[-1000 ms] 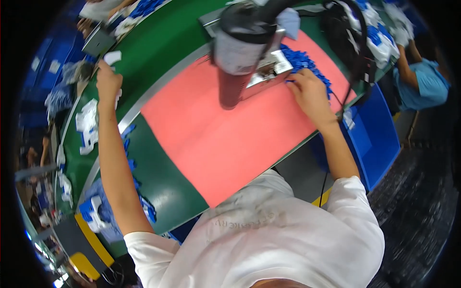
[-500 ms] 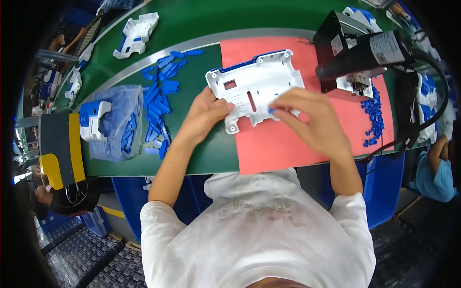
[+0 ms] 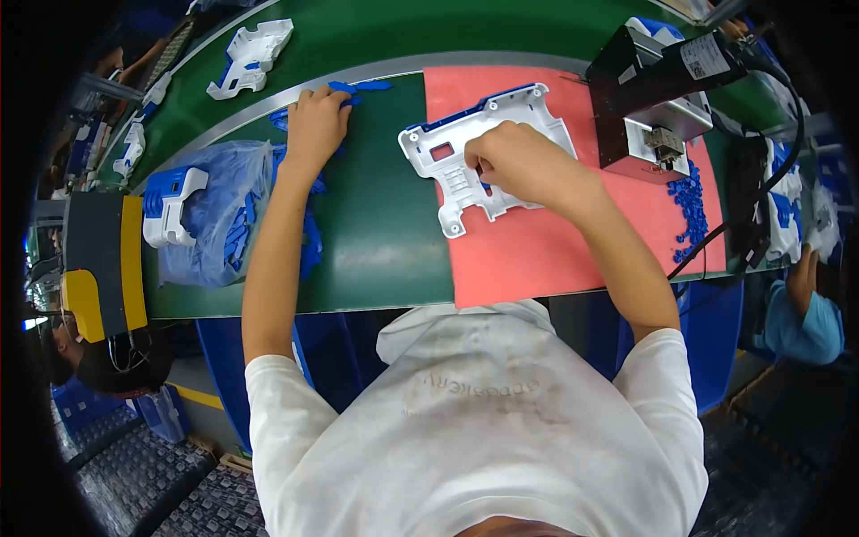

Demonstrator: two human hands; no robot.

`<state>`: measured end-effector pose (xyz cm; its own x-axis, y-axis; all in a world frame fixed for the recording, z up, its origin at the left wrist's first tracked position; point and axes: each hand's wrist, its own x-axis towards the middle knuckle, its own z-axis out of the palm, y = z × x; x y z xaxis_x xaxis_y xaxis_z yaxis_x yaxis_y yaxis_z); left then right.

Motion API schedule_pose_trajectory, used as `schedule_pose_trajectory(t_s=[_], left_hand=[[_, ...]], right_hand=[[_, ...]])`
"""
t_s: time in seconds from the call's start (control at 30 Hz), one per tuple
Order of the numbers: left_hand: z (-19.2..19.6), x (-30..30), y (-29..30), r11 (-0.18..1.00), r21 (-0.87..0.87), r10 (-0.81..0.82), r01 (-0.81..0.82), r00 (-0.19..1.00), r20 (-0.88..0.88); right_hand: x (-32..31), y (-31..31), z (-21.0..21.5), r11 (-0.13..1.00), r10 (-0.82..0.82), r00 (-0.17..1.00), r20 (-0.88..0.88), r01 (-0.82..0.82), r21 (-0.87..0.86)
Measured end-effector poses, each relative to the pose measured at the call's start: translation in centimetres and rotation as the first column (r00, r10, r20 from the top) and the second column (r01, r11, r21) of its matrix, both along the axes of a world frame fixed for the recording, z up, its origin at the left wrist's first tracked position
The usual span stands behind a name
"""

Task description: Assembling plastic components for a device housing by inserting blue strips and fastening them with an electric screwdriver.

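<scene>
A white plastic housing shell (image 3: pixel 535 111) with a blue edge strip lies on the pink mat, its ribbed inner side up. Over its middle is my right hand (image 3: pixel 523 161), with fingers curled and closed down at the slot. A bit of blue shows under those fingertips; most of what they pinch is hidden. My left hand (image 3: pixel 318 125) reaches to the far end of a pile of blue plastic strips (image 3: pixel 309 246). Its fingers are bent and closing on a strip (image 3: pixel 340 88) there, and the hand and forearm cover much of the pile.
Left of the pile are a clear plastic bag (image 3: pixel 215 242) of blue strips and a blue-and-white housing (image 3: pixel 170 206). Another white shell (image 3: pixel 250 58) lies at the far left. On the right stand a black-and-metal device (image 3: pixel 626 134), a cable, and small blue parts (image 3: pixel 689 215).
My left hand has let go of the shell and moved far left to the blue strips. The shell now rests on the mat, and my right hand has shifted left over its slot.
</scene>
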<state>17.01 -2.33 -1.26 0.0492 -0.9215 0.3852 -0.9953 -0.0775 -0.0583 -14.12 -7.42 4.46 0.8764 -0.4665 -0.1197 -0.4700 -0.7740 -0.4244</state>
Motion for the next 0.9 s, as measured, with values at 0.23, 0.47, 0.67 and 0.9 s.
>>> schedule_pose_trajectory(t_s=[0.23, 0.47, 0.67, 0.9], left_hand=[[2.1, -0.1, 0.6, 0.984, -0.167, -0.076, 0.058, 0.991, -0.106], [4.4, -4.6, 2.1, 0.968, -0.248, -0.247, 0.045, 0.355, -0.901], [6.0, -12.8, 5.0, 0.854, -0.277, 0.2, 0.44, -0.77, -0.606], [5.4, -14.8, 5.5, 0.794, -0.402, 0.329, 0.457, -0.878, -0.349]], right_hand=[[-6.8, 2.3, -0.2, 0.992, 0.029, 0.984, 0.177, -0.007, -0.124], [-7.9, 4.6, -0.5, 0.985, 0.008, 0.996, 0.083, 0.007, -0.171], [-2.7, 3.2, 2.0, 0.975, -0.156, 0.667, 0.729, -0.016, 0.223], [-0.8, 1.3, 1.0, 0.761, -0.404, 0.519, 0.753, -0.267, 0.592]])
